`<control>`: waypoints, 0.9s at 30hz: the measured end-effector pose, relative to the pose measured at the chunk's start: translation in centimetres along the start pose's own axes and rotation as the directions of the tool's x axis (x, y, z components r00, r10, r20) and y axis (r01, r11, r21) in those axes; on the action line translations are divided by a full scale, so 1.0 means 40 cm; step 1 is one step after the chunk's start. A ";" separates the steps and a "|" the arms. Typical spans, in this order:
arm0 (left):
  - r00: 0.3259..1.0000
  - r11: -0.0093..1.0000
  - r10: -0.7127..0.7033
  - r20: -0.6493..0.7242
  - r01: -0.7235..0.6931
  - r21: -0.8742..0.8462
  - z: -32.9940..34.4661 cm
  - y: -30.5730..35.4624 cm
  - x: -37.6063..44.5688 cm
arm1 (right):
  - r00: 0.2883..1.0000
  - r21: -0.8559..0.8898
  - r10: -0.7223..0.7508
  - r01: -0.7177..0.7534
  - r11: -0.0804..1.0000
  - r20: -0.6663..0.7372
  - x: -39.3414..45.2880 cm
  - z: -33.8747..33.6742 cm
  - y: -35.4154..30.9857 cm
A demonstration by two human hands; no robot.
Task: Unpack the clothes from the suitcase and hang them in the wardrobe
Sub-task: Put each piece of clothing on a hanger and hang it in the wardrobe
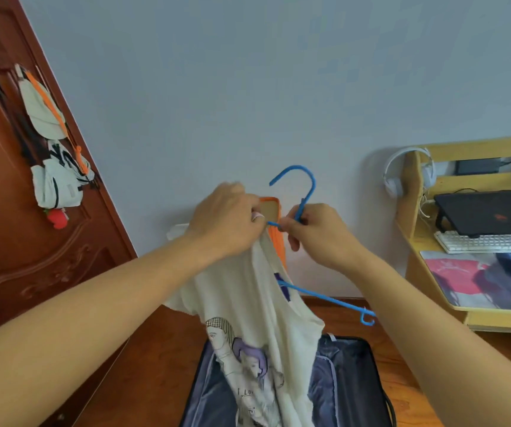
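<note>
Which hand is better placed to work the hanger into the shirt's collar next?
Probably the right hand: it already grips the blue hanger below its hook, while the left hand holds the T-shirt collar.

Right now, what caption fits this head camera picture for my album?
Two hands fit a blue hanger into a cream T-shirt above the suitcase.

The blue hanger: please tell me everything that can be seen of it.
The blue hanger looks like thin plastic, with a curved hook on top and a small hook at the end of its right arm. It is held up, tilted, in front of the grey wall. The right hand pinches its neck; the left hand grips the collar of the cream T-shirt. One arm is hidden inside the shirt; the other sticks out to the right, sloping down.
</note>
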State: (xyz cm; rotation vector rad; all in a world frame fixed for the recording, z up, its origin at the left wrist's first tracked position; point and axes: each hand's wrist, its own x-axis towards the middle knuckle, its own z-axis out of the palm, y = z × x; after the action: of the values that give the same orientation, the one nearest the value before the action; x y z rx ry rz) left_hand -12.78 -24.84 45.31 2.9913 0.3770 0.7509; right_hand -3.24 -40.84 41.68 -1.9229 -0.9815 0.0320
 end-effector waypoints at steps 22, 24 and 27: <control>0.954 0.947 0.290 -0.081 -0.274 0.167 -0.132 -0.400 -0.138 | 0.851 -0.606 -0.462 0.509 0.612 0.248 -0.090 -0.020 0.395; 0.909 0.863 0.416 -0.027 -0.385 0.326 -0.106 -0.424 -0.173 | 0.798 -0.621 -0.555 0.562 0.546 0.234 -0.055 -0.075 0.342; 0.935 0.901 0.342 -0.095 -0.297 0.317 -0.073 -0.391 -0.174 | 0.749 -0.528 -0.660 0.585 0.615 0.061 0.009 -0.081 0.200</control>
State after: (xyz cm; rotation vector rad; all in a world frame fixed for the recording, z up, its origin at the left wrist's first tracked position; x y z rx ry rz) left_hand -23.61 -11.42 43.24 3.3406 -0.0088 1.0339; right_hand 3.24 -44.83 37.61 -1.8875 -1.6446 -0.8582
